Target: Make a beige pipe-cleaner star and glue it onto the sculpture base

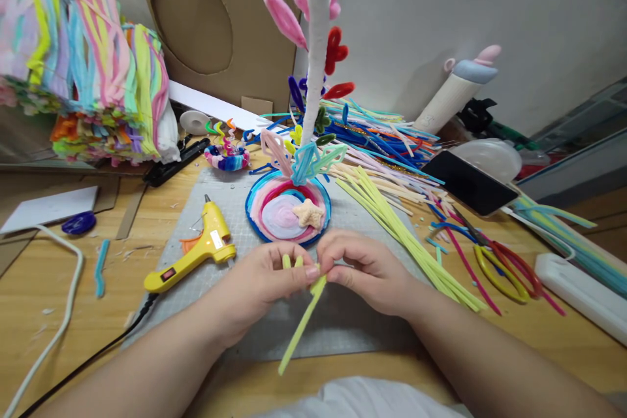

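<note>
Both hands pinch one yellow-green pipe cleaner [301,330] between thumb and fingertips. My left hand [264,281] holds its bent part, where short loops stick up behind the thumb. My right hand [369,271] grips it close by, fingertips nearly touching those of the left. A long straight end hangs down toward me. Just beyond the hands is a round coiled base [279,214] of pink, white and blue pipe cleaners with a beige star [308,214] on it. From its back rises a white wrapped stem [317,46] with colourful loops and petals.
A yellow glue gun [196,251] lies left on the grey cutting mat [264,339]. At right are yellow-green pipe cleaners [406,235], scissors [499,268], a black phone [470,181] and a white power strip [582,294]. Pipe-cleaner bundles [98,59] and cardboard [245,26] stand behind.
</note>
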A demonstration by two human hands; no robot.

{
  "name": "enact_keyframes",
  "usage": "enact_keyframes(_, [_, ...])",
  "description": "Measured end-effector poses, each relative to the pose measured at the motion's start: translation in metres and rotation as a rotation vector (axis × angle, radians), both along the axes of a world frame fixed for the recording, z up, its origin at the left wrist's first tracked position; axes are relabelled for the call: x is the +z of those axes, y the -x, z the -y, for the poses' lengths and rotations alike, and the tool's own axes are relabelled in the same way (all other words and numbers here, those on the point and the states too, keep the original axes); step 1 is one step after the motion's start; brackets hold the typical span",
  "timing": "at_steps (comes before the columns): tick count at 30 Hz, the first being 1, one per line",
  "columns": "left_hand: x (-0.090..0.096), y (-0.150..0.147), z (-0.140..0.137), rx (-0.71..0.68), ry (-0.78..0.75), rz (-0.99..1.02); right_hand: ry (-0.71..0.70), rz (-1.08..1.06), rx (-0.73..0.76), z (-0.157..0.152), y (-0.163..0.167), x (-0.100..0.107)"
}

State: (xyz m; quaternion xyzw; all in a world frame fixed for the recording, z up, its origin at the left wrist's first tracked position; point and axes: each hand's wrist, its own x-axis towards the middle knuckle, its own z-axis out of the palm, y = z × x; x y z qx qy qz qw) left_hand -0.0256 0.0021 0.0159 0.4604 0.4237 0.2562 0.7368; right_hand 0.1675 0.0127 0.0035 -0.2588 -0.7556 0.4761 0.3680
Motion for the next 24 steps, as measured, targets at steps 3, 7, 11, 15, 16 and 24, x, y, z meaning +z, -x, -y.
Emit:
enact_keyframes(3, [-0.001, 0.002, 0.002, -0.049, 0.056, -0.046, 0.000, 0.001, 0.053, -0.001, 0.001, 0.001])
enact_keyframes(7, [-0.002, 0.002, 0.004, -0.070, 0.104, -0.073, 0.042, 0.014, 0.034, 0.001, 0.001, -0.003])
enact_keyframes(11, [-0.003, 0.002, 0.002, 0.031, 0.135, 0.039, 0.066, -0.024, -0.109, 0.005, 0.003, -0.010])
enact_keyframes(15, [-0.005, 0.001, -0.002, 0.141, 0.219, 0.218, -0.062, 0.028, -0.125, 0.008, 0.005, -0.011])
enact_keyframes(16, [-0.006, 0.001, -0.002, 0.154, 0.233, 0.242, -0.084, 0.047, -0.102, 0.009, 0.006, -0.011])
enact_keyframes(24, [-0.010, -0.002, 0.002, 0.177, 0.291, 0.261, -0.221, -0.007, -0.235, 0.021, 0.011, -0.013])
